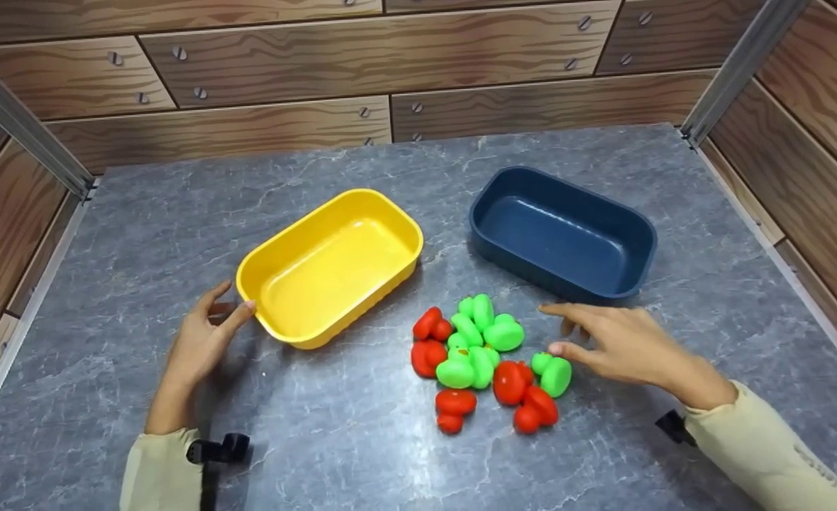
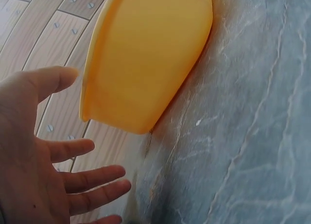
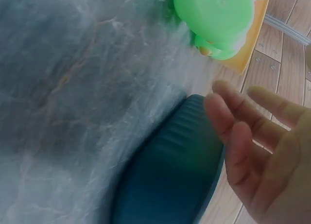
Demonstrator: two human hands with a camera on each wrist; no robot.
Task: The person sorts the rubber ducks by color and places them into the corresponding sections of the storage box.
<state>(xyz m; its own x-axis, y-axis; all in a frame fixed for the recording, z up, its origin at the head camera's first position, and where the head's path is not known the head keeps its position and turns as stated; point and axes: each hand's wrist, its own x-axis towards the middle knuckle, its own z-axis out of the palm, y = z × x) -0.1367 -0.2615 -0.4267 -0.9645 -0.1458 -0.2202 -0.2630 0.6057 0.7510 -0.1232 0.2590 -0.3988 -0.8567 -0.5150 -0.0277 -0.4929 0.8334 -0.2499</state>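
Note:
My left hand [image 1: 202, 341] is at the near left corner of the yellow bin [image 1: 305, 333], thumb tip by its rim; in the left wrist view the fingers [image 2: 99, 178] spread apart beside the bin's outer wall, gripping nothing. Over the right side of a pile of toy ducks, my right hand [image 1: 617, 348] hovers with thumb and fingers parted and nothing held. Nearest to it is a green duck [image 1: 555, 376], just below the thumb tip. More green ducks [image 1: 503, 333] and several red ducks [image 1: 511, 383] lie together, some overlapping. The right wrist view shows the fingers [image 3: 240, 151] before the dark blue bin [image 3: 170, 170].
The dark blue bin stands at the back right, behind the right hand, its inside bare. No ducks show inside the yellow bin either. Wood-patterned panels [image 1: 390, 57] wall in the grey marbled table [image 1: 333, 440] at the back and sides.

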